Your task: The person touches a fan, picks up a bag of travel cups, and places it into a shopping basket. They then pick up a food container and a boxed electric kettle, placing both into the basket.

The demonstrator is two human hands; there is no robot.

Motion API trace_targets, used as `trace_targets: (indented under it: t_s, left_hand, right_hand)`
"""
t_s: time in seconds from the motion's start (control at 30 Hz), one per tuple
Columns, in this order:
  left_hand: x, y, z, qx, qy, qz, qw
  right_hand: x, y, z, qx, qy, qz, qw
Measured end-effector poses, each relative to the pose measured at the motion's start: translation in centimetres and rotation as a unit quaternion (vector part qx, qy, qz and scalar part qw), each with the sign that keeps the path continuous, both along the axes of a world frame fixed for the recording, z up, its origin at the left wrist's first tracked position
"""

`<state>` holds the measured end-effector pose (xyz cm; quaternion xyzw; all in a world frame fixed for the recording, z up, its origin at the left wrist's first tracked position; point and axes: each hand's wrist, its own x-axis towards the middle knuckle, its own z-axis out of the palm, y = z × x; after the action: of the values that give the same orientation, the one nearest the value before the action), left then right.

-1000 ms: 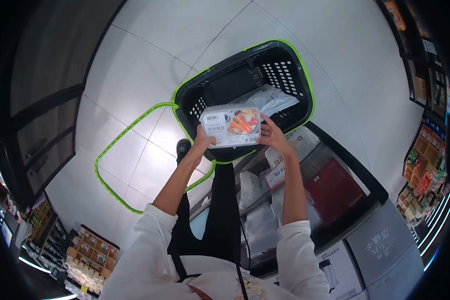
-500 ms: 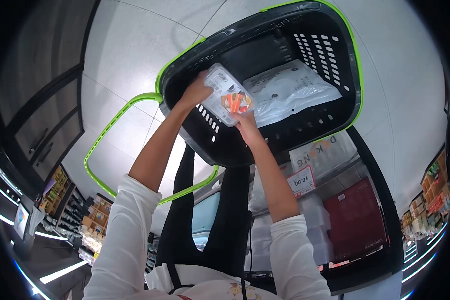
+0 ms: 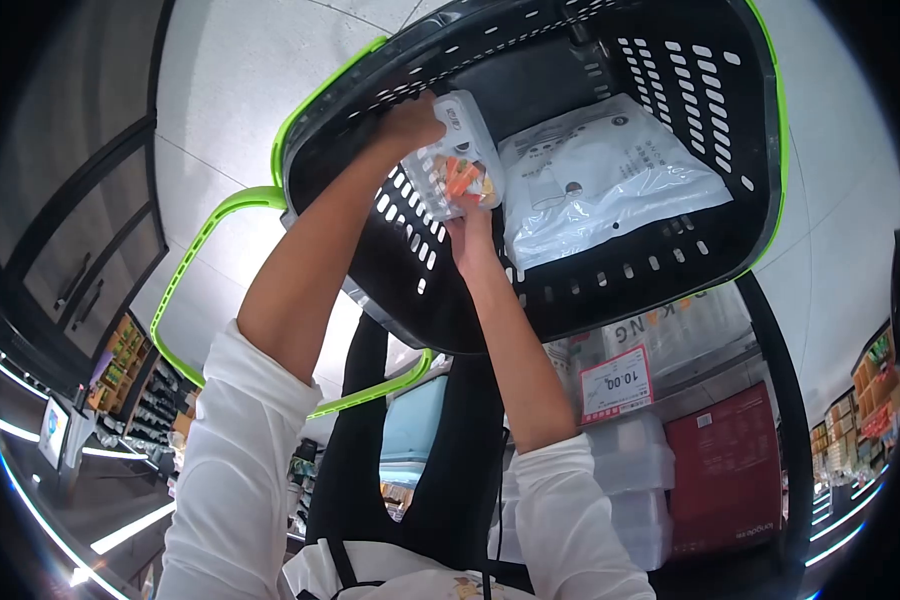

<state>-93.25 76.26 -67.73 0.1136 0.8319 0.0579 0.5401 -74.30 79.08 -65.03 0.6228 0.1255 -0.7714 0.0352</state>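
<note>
A clear plastic storage box with an orange carrot picture on its label is held tilted inside a black shopping basket with a green rim. My left hand grips the box's upper left side. At its lower end my right hand closes on it, the fingers partly hidden under the box. To the right of the box, a white plastic-wrapped package lies on the basket floor. The basket's green handle hangs folded out to the left.
Below the basket is a shelf with stacked clear plastic bins, a dark red box and a red-bordered price tag. Dark cabinets stand at the left on the pale tiled floor. Stocked shelves line both far sides.
The storage box has gone down deeper into the basket along its left side, with both hands still on it. The basket looks larger and nearer in view.
</note>
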Motion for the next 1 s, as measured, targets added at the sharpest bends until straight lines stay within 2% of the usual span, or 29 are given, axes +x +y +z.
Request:
trace_targets:
  t_s: [0.07, 0.13, 0.2, 0.27, 0.43, 0.5, 0.63, 0.73, 0.8, 0.87, 0.93, 1.0]
  left_hand:
    - [-0.6, 0.8, 1.2, -0.012, -0.005, -0.011, 1.000]
    - [-0.1, 1.2, 1.7, -0.023, -0.009, -0.022, 0.999]
    - [0.6, 1.3, 1.9, -0.041, 0.050, -0.040, 0.997]
    - [1.1, 0.9, 1.4, -0.034, 0.086, -0.047, 0.995]
    - [1.2, 0.3, 0.2, -0.013, 0.044, -0.003, 0.999]
    - [1.3, 0.5, -0.5, -0.010, 0.048, -0.008, 0.999]
    - [1.4, 0.9, -1.9, -0.012, 0.061, -0.007, 0.998]
    - [2.0, 1.2, -2.2, -0.019, 0.111, -0.003, 0.994]
    - [2.3, 1.2, -2.1, -0.022, 0.112, -0.010, 0.993]
    - [2.2, 1.3, -1.9, -0.021, 0.121, -0.018, 0.992]
    - [2.9, 0.5, -1.2, 0.076, 0.168, 0.035, 0.982]
    - [3.1, -0.6, -0.8, 0.106, 0.182, 0.022, 0.977]
  right_hand:
    - [0.0, 0.2, -0.5, -0.029, 0.043, -0.018, 0.998]
    - [0.0, 0.4, -0.8, -0.030, 0.033, -0.023, 0.999]
    - [-0.1, 0.5, -1.4, -0.030, 0.027, -0.027, 0.999]
    - [0.1, 0.6, -2.4, -0.032, 0.007, -0.002, 0.999]
    - [0.4, 1.1, -4.2, -0.052, -0.030, 0.043, 0.997]
    - [0.3, 1.5, -5.0, -0.058, -0.022, 0.085, 0.994]
    - [0.2, 2.2, -6.4, -0.074, -0.016, 0.084, 0.994]
    - [0.1, 2.4, -6.7, -0.056, -0.002, 0.124, 0.991]
    - [0.6, 2.3, -6.5, -0.021, 0.051, 0.135, 0.989]
    - [0.6, 2.6, -6.5, -0.020, 0.027, 0.168, 0.985]
    - [0.8, 2.4, -6.5, -0.024, 0.004, 0.200, 0.979]
    - [1.1, 2.7, -6.2, -0.012, 0.015, 0.157, 0.987]
